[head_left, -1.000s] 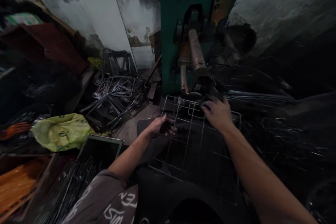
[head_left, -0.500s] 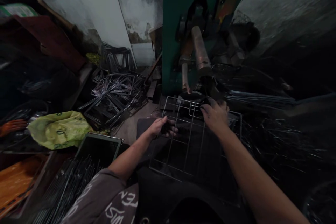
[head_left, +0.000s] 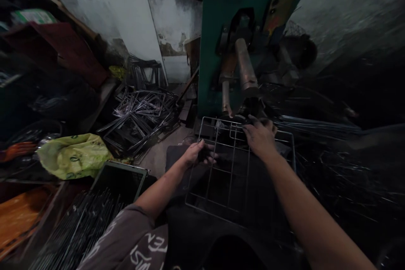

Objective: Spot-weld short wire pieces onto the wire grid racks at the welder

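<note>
A wire grid rack (head_left: 234, 185) lies flat in front of me, its far edge under the metal arm (head_left: 245, 69) of a green machine (head_left: 228, 33). My left hand (head_left: 198, 154) is closed around the rack's left side wire. My right hand (head_left: 259, 137) presses down on the rack's far edge close to the machine's tip, fingers curled over a small wire piece there. Dim light hides the finer detail at the far edge.
A heap of bent wire frames (head_left: 142, 116) lies on the floor to the left. A yellow-green bag (head_left: 72, 156), a dark tray (head_left: 122, 181) and a bundle of straight rods (head_left: 79, 228) sit at lower left. More rods (head_left: 319, 124) stretch to the right.
The view has shifted slightly. Both hands stay on the rack; my right hand has edged a little farther toward the machine's tip.
</note>
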Demonstrator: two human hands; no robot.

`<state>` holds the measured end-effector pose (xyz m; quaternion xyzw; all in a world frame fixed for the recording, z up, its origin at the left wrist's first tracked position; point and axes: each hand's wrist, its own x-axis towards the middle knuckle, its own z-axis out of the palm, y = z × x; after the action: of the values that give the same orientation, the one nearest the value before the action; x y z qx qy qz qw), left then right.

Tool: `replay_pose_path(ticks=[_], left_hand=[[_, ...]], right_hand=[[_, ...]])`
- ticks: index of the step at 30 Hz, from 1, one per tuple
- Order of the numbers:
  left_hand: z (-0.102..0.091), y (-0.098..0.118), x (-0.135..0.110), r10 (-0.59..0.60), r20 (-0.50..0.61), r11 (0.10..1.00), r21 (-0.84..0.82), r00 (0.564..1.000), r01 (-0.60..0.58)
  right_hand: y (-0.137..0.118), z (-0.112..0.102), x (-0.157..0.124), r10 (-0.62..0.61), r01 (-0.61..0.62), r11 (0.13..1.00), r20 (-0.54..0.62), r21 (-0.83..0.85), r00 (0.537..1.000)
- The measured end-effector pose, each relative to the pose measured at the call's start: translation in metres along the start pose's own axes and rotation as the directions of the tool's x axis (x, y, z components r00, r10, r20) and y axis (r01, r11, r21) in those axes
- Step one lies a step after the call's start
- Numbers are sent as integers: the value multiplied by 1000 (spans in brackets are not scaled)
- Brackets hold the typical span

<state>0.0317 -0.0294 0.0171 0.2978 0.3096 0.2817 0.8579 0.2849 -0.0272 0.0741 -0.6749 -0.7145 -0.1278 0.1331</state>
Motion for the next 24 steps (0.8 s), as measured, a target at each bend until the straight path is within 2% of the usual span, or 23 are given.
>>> replay_pose_path(ticks=[10,24], left_hand=[[-2,3,16,72,17,997,-10,997,-72],[3,14,33,82,-3,997,-9,997,-82]], right_hand=[[8,11,18,3,-3,1000,18,18,1000],[23,18,42,-24,23,999,28,39,999]])
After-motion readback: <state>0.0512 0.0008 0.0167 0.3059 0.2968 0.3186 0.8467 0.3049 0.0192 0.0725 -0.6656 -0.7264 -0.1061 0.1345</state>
